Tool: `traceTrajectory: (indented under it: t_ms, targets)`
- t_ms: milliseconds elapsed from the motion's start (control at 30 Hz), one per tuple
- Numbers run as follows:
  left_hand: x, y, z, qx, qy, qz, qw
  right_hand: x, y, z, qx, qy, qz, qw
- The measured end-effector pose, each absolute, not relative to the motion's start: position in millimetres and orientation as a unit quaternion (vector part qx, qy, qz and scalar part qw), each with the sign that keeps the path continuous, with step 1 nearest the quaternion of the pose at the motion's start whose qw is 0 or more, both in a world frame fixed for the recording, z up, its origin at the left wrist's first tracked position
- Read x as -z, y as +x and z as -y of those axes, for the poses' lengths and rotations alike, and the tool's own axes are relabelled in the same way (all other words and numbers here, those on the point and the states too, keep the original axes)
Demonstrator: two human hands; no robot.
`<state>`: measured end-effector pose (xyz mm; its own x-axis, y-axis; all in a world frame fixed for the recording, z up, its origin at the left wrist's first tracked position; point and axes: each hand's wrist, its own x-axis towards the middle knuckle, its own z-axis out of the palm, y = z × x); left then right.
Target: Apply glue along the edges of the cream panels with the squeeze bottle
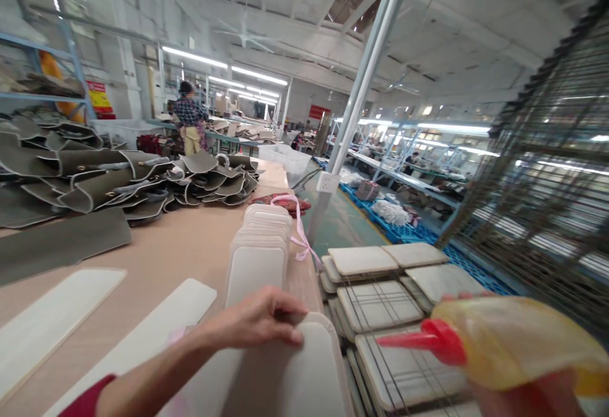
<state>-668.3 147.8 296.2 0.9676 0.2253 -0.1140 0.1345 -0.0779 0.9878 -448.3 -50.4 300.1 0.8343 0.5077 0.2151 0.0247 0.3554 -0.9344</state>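
Yellow bottle [514, 344] in right hand [528, 398] | left hand [259, 318] on white panel [295, 372]

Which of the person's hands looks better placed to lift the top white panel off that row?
Probably the left hand: its fingers rest on the nearest white panel, while the right hand is occupied by a yellow bottle.
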Motion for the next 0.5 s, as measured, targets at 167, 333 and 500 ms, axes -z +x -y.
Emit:
traceTrajectory:
  t_ms: [167,333,500]
  targets:
    - [-318,-627,-135,0.091,0.691,-0.021,0.717,-342,-449,79,-0.209,-0.554,0.188,0.784]
    - [-360,-576,-108,0.057,0.681,0.054,0.728,-373,-431,110,-0.079,-0.492,0.211,0.841]
    - [-406,-522,-93,-0.064,0.81,0.14,0.566,-407,-418,143,0.041,-0.421,0.294,0.857]
